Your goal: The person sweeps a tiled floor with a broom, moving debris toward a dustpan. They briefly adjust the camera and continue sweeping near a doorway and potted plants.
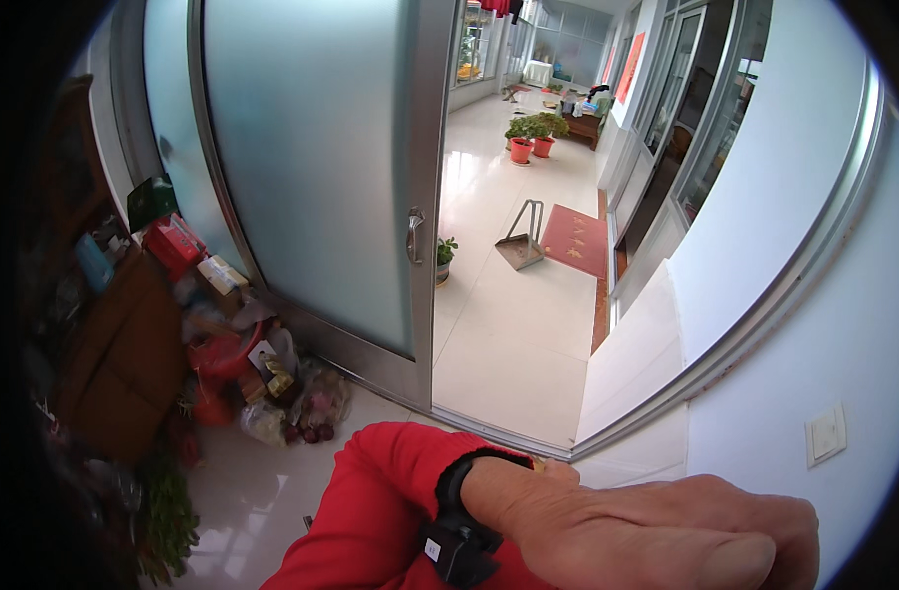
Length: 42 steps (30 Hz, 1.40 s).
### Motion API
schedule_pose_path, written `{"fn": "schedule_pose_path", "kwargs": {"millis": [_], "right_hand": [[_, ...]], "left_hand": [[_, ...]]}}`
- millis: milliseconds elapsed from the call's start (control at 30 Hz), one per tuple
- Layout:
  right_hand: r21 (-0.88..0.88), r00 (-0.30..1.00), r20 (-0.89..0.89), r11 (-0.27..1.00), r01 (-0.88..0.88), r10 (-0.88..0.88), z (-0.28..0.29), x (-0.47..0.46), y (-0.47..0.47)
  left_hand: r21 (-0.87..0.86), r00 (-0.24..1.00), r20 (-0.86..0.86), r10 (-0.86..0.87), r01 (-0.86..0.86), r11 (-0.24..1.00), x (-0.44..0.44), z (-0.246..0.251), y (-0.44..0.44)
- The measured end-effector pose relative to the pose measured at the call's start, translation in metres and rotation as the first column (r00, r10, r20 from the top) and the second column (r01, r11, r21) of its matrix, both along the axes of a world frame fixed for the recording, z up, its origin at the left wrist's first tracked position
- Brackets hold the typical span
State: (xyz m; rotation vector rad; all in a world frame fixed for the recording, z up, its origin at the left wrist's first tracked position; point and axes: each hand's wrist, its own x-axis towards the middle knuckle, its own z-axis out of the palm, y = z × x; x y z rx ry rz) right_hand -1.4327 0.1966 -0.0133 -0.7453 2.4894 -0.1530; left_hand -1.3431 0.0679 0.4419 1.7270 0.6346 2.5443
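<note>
My left hand [663, 523] reaches across the bottom of the view towards the right, very near the camera. Its thumb lies forward and the fingers curl under, so the palm is hidden and I cannot tell if it holds anything. A black strap with a black device [460, 549] circles the wrist, below the red sleeve [390, 479]. Beyond that wrist shows a small patch of skin, seemingly part of my right hand [561, 472]; the rest is covered. Ahead is a sliding door [309, 169] of frosted glass with a metal handle [415, 234], partly open.
Bags and boxes crowd the left floor beside a brown cabinet [125, 361], with leafy greens [167, 509] nearer. Through the doorway are a metal dustpan [521, 251], a red mat [576, 240] and potted plants [521, 150]. A wall switch [825, 435] is at right.
</note>
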Motion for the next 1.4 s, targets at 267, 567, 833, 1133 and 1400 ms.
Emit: {"fn": "schedule_pose_path", "kwargs": {"millis": [267,567,833,1133,1400], "right_hand": [[0.083,1.000,-0.001,0.997,0.009,-0.009,-0.005,-0.003,0.012],[0.084,1.000,0.005,0.996,0.005,-0.006,-0.010,0.002,0.018],[0.068,0.999,0.008,0.996,0.049,-0.050,-0.011,0.003,0.035],[0.081,0.994,-0.011,0.991,0.109,-0.108,-0.002,-0.008,0.073],[0.105,0.992,0.013,0.987,0.124,-0.126,0.002,0.008,0.090]], "left_hand": [[0.030,0.996,-0.012,-0.086,0.086,0.996,0.005,-0.009,0.005],[-0.013,0.995,0.011,-0.103,0.104,0.995,0.009,-0.015,0.019],[0.020,0.878,0.477,0.021,-0.035,0.999,-0.046,-0.042,0.000],[0.177,0.741,0.670,-0.042,-0.105,0.979,-0.055,-0.087,-0.018],[0.008,0.764,0.636,0.110,-0.149,0.989,-0.041,-0.091,-0.009]]}}
